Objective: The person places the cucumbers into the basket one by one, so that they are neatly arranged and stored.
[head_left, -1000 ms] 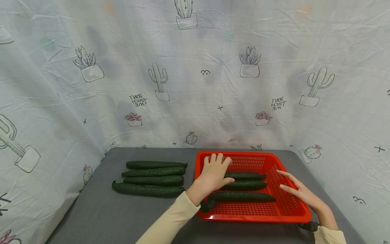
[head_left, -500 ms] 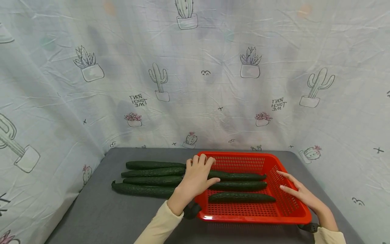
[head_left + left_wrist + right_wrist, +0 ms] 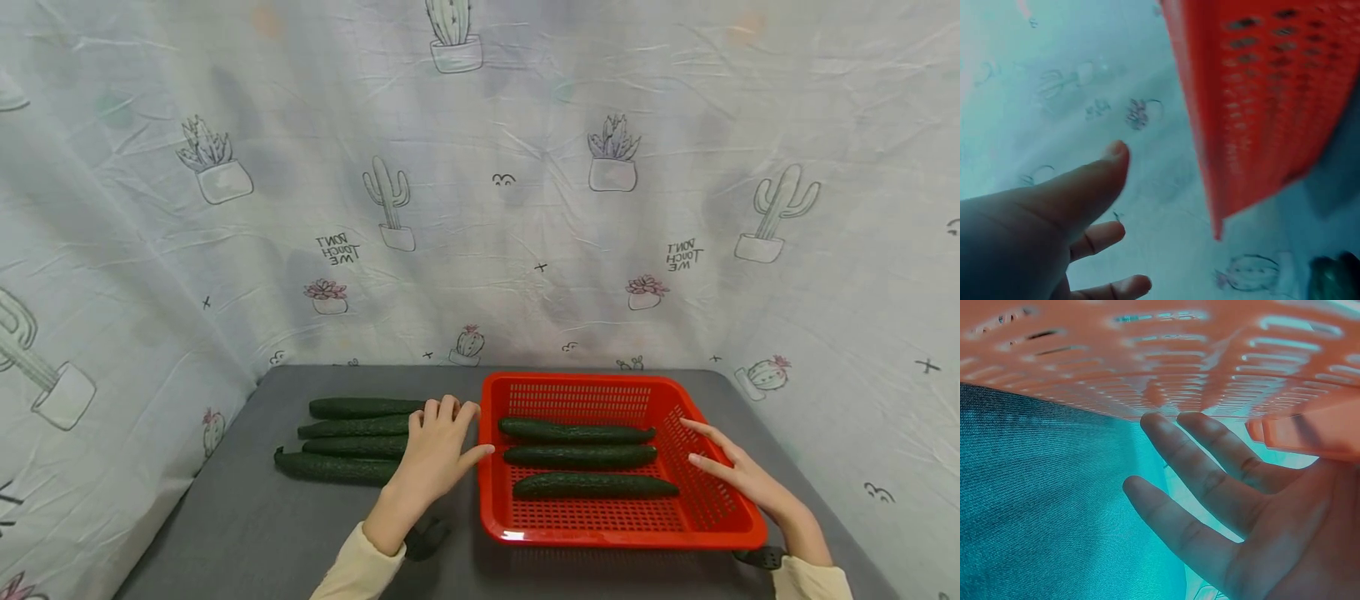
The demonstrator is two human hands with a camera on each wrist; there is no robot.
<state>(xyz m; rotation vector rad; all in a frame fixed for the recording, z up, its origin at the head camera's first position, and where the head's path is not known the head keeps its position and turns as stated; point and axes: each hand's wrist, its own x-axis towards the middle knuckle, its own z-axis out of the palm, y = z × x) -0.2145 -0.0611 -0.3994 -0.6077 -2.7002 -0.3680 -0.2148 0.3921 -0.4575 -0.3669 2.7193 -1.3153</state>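
My left hand [image 3: 435, 454] is over the right ends of several dark green cucumbers [image 3: 337, 469] lying in a row on the grey table. Its thumb is spread, its fingers are slightly bent, and nothing is between them; whether it touches a cucumber is hidden. Inside the red plastic basket [image 3: 600, 536] lie three more cucumbers [image 3: 577, 456], side by side. At the basket's right side is my right hand [image 3: 738, 475], thumb and fingers spread. In the right wrist view, three nearly straight fingers [image 3: 1191, 534] lie along the outside of the perforated basket wall [image 3: 1166, 362].
A pale curtain [image 3: 540, 208] printed with cacti surrounds the grey table [image 3: 225, 517] at the back and sides. The basket's left rim stands just right of the left hand. Dark wrist straps [image 3: 761, 557] show under both arms.
My left hand has moved left, out of the basket and over the cucumbers on the table. The three cucumbers in the basket are now fully uncovered. The right hand has stayed put.
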